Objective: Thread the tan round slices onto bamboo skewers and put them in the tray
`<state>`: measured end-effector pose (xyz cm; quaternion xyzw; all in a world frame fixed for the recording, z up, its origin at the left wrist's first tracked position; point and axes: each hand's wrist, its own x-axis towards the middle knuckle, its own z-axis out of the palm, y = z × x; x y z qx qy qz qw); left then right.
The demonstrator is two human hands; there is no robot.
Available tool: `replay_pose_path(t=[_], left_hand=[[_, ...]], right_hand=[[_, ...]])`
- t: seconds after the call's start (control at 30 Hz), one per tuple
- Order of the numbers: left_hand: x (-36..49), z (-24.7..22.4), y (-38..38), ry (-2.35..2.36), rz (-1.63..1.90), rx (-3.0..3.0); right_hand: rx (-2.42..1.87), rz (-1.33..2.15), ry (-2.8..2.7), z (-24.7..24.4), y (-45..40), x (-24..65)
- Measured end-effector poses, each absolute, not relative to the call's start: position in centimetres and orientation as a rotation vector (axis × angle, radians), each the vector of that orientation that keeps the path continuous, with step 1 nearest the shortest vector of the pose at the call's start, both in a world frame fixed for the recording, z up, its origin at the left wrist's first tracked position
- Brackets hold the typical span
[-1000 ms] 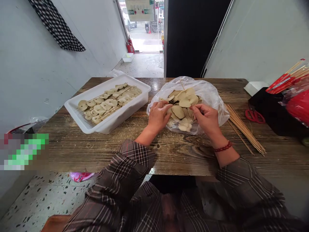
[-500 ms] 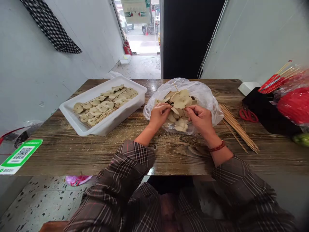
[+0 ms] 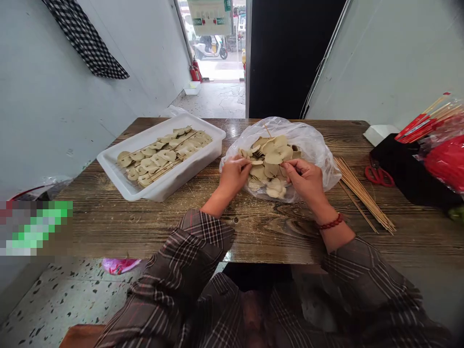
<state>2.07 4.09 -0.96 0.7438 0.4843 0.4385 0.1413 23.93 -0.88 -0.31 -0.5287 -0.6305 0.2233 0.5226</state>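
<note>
Thin beige round slices are heaped on a clear plastic bag on the table. My left hand, at the left of the heap, is closed with thumb and fingertips pinching one slice. On the right, my right hand pinches at the lower edge of a larger group of slices. A thin bamboo skewer sticks out above that group, in line with my right fingertips; its middle is hidden by the slices.
A white plastic tray at the left holds rows of skewered slices. Loose bamboo skewers lie right of the bag. Red-handled scissors, a black holder and red packaging stand farther right on the wooden table.
The slice in my left hand has turned from tilted to nearly edge-on, and this hand has shifted slightly away from the larger group. The view has shifted a little. A scooter now shows outside the door.
</note>
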Motion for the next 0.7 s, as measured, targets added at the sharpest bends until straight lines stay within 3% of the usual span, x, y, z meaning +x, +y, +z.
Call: replay_pose_path(t=[0.1, 0.37, 0.7], left_hand=[[2.3, -1.4, 4.2, 1.326, 1.204, 2.011], [1.3, -0.6, 4.1, 1.097, 1.436, 1.211], [0.1, 0.2, 4.4, 1.008, 1.424, 1.057]], right_hand=[[-1.27, 0.535, -1.516, -0.3, -0.9, 23.9], [-1.244, 0.574, -1.566, 0.2, -1.5, 23.6], [-1.213, 0.719, -1.884, 0.2, -1.8, 24.1]])
